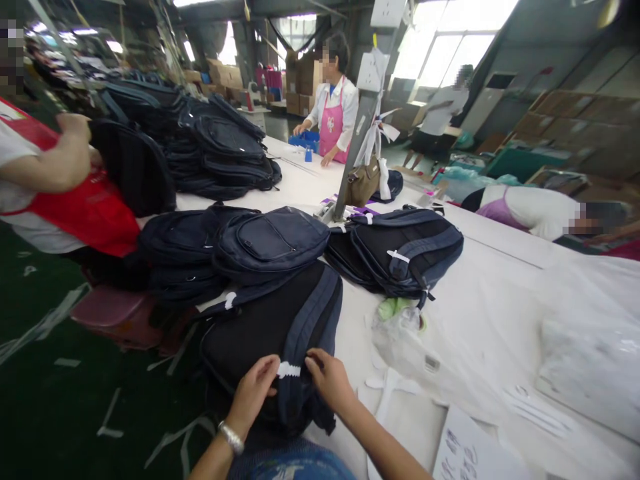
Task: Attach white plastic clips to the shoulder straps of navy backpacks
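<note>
A dark navy backpack [245, 343] lies with its black back panel up at the table's near edge, right before me. A white paper-like strip [289, 370] lies across its padded shoulder strap [306, 320]. My left hand [254, 392] is closed in a pinch at the strip's left end. On the strap's other side, my right hand [331, 379] has its thumb and fingers drawn together at the strap's edge; what they hold is hidden. Another backpack [410, 247] to the right carries a similar white strip [399, 256] on its strap.
More backpacks [277, 237] lie just beyond, with a tall pile [215, 143] at the back left. A person in a red apron [90, 207] stands at left. A metal post [356, 147] rises from the table. Plastic bags [590, 347] and scissors [537, 410] lie at right.
</note>
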